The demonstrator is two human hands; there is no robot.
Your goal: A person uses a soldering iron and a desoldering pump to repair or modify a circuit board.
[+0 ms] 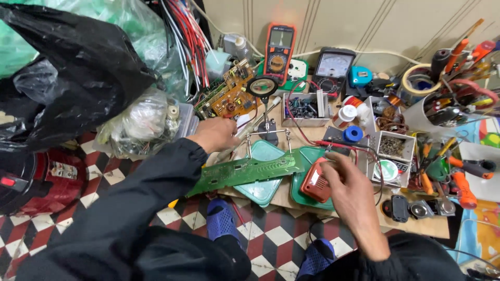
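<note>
— So, where are my hands?
— Your left hand (pixel 216 134) is reaching towards the orange circuit board (pixel 232 96), fingers curled; I cannot tell whether it grips anything. Your right hand (pixel 350 188) rests loosely curved beside the red box (pixel 315 180) (touching its edge).
— And the long green circuit board (pixel 245 170)?
— Lying across the teal lids (pixel 264 171), between both hands.

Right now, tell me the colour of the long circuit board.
Green; the long circuit board shows best in the head view.
</note>
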